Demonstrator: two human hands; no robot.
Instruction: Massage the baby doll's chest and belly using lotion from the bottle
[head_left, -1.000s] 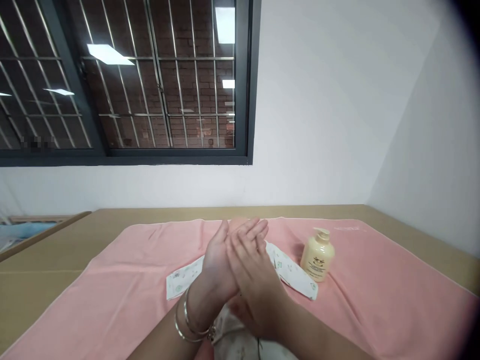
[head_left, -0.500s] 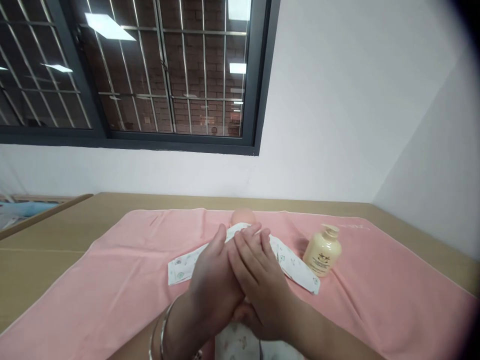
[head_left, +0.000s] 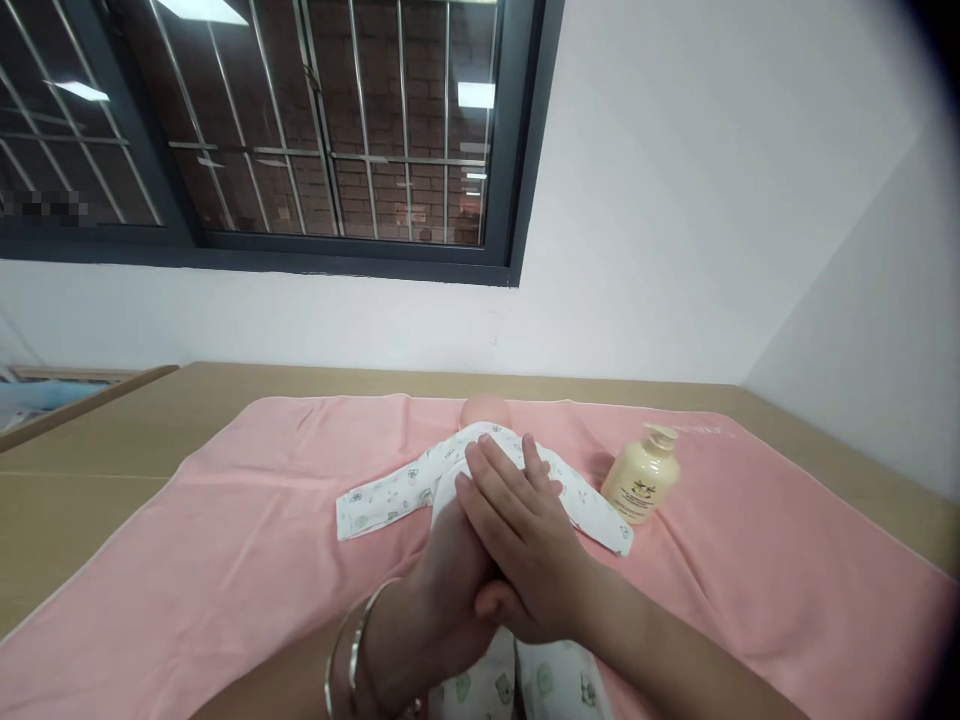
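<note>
Over pink towel [head_left: 247,560] bearing clothed doll [head_left: 455,468], holds right hand [head_left: 536,545] against left hand [head_left: 448,595], right fingers [head_left: 495,487] extended, slightly parted; cannot tell left fingers. Could topple bottle [head_left: 642,480] by swinging right wide.

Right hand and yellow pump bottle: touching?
Apart. The head view shows white patterned sleeve and pink cloth between the right hand and the yellow pump bottle.

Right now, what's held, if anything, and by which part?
No object visibly held: the right hand lies across the left hand; the space between is hidden.
</note>
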